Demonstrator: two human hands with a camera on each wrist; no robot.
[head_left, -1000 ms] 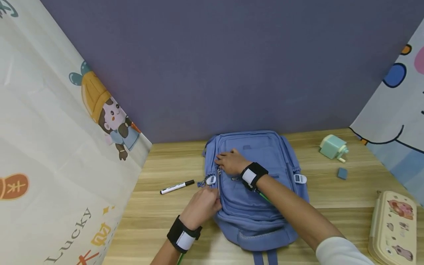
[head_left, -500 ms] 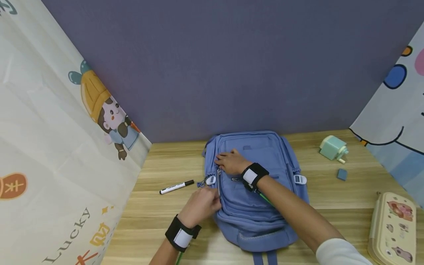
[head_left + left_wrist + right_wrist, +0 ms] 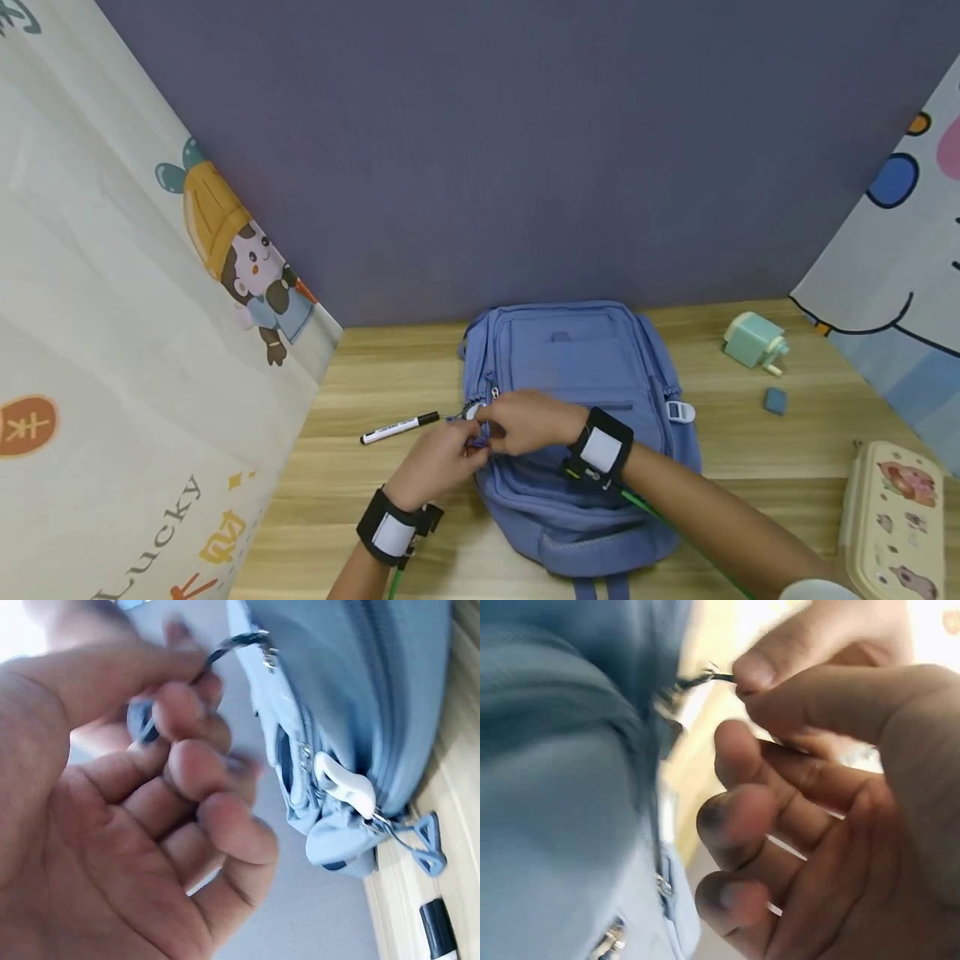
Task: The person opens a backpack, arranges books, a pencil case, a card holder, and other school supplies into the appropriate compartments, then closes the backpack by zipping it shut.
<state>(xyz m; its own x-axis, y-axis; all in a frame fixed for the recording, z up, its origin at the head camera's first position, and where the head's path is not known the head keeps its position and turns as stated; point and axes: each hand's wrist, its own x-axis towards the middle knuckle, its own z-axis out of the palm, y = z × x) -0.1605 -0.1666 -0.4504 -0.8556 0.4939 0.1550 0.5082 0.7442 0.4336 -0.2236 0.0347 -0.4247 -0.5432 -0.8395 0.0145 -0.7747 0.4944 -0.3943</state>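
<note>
A blue backpack (image 3: pixel 570 358) lies on the wooden table, front side up. At its left edge my left hand (image 3: pixel 438 467) pinches the dark cord (image 3: pixel 229 646) of a zipper pull between thumb and forefinger. Beyond the fingers shows the pull's blue end (image 3: pixel 141 718); the cord stretches from the metal slider (image 3: pixel 268 656). My right hand (image 3: pixel 534 423) is right at the left fingertips, its fingers (image 3: pixel 739 817) loosely bent and its thumb apart from the forefinger. A second blue triangular pull (image 3: pixel 429 844) hangs by the white buckle (image 3: pixel 345 784).
A white marker with a black cap (image 3: pixel 399 427) lies left of the backpack. On the right are a green pencil sharpener (image 3: pixel 752 340), a small blue block (image 3: pixel 776 401) and a cream pencil case (image 3: pixel 896 517). A dark wall (image 3: pixel 570 150) stands behind.
My right hand has come down from the upper left of the backpack to the left hand. The left hand has shifted slightly left and up from the side zipper, with the cord pinched.
</note>
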